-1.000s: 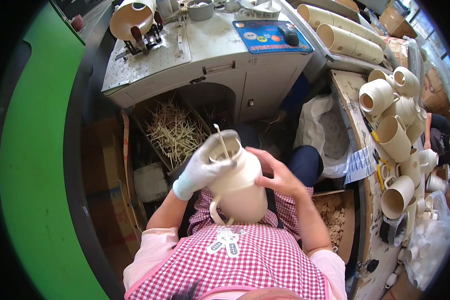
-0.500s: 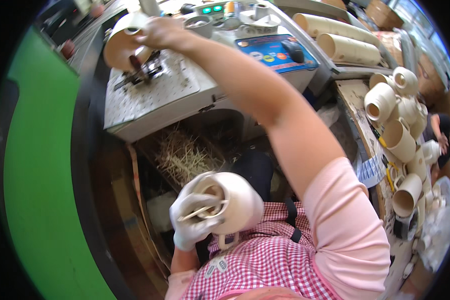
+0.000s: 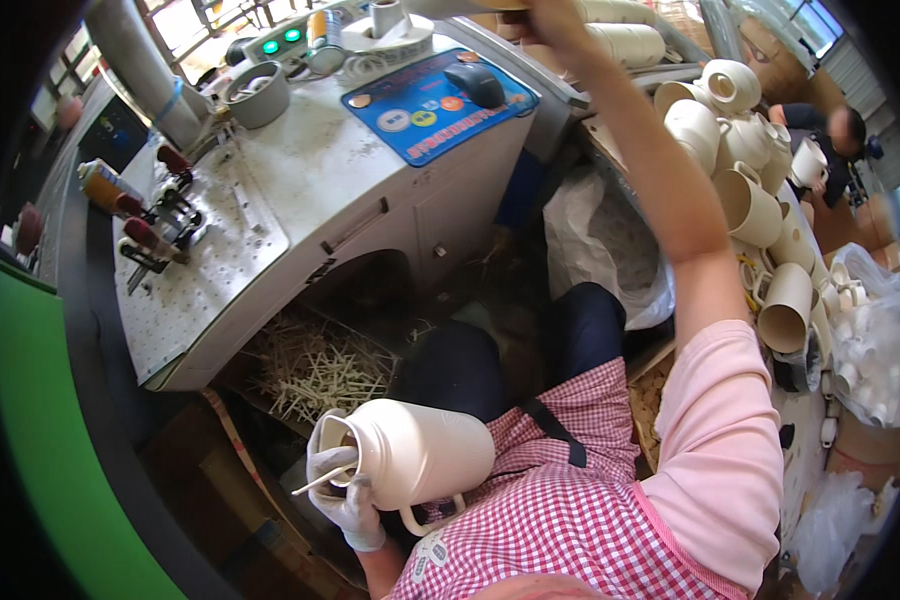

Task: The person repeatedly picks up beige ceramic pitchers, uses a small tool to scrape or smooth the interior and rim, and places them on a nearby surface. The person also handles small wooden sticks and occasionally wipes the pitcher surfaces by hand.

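Note:
My left hand (image 3: 342,490), in a pale glove, is closed around the mouth of a cream plastic jug (image 3: 430,455). The jug lies sideways at my lap, its handle toward me. A thin pale stick (image 3: 325,480) pokes out by the gloved fingers. My bare right hand (image 3: 553,22) reaches far to the top edge, its fingers partly cut off. It grips a cream plastic vessel (image 3: 455,6), of which only a sliver shows. On the perforated bench plate stand red-handled toggle clamps (image 3: 165,225), with no vessel on them.
Cream jugs (image 3: 750,205) crowd the side table at right; another person (image 3: 820,150) works beyond it. A mouse (image 3: 475,85) rests on a blue pad (image 3: 430,115). A grey bowl (image 3: 257,95) and tape roll (image 3: 390,40) stand on the bench. Thin pale scraps (image 3: 325,370) fill a box below.
My right hand has moved from the clamps to the right, and the cream vessel has left the clamps. The view has turned rightward. My left hand still holds the jug.

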`<state>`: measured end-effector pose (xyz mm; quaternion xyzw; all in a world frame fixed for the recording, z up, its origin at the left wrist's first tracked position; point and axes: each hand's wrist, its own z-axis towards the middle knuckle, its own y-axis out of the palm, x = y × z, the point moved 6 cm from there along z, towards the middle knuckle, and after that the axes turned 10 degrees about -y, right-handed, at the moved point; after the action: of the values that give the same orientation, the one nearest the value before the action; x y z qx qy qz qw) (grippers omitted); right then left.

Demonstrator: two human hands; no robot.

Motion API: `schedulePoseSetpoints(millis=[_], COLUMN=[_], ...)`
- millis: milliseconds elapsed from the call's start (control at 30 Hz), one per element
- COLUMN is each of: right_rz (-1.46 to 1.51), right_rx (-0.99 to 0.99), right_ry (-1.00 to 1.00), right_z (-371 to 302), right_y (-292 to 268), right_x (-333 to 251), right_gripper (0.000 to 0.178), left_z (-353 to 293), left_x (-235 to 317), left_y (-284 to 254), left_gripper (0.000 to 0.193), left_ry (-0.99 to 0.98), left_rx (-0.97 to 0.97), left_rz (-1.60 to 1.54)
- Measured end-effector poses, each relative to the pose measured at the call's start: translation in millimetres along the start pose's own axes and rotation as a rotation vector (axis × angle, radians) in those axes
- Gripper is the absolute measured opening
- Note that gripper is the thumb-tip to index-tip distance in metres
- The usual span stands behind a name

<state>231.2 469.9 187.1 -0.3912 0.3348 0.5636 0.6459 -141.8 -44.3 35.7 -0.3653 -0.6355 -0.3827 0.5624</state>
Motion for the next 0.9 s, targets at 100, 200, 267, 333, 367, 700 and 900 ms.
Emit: schedulePoseSetpoints(millis=[100,200,267,333,367,700,900], right_rz=[-0.226,-0.286,-0.352,-0.415,-0.477,-1.277,-1.275], right_rx=[-0.029,0.042,0.112,0.172,0.215,0.313,0.298], right_ry=[0.213,0.378,0.32,0.268,0.16,0.093,0.112], right_z=[2.0,-1.5,2.2,6.0,9.2,37.0,53.0], right_y=[-125.5,-173.9,-185.5,-193.1,-198.5,-196.8,-179.4], right_x=[28.2,60.3,69.7,75.6,71.5,136.8,198.7], right_gripper=[0.035,0.038,0.038,0.039,0.041,0.04,0.051], left_z=[5.6,12.0,14.4,16.3,16.8,31.7,36.8], left_x=[0.8,5.1,9.2,10.9,11.1,9.9,11.5], left_y=[9.1,21.4,29.1,34.2,35.7,50.8,61.9], left_gripper=[0.064,0.064,0.064,0.064,0.065,0.06,0.062], left_ry=[-0.014,-0.025,-0.019,-0.034,-0.044,-0.057,-0.147], left_rx=[0.003,0.003,0.006,0.016,0.021,-0.036,0.058], left_rz=[0.017,0.037,0.05,0.041,0.032,0.091,0.04])
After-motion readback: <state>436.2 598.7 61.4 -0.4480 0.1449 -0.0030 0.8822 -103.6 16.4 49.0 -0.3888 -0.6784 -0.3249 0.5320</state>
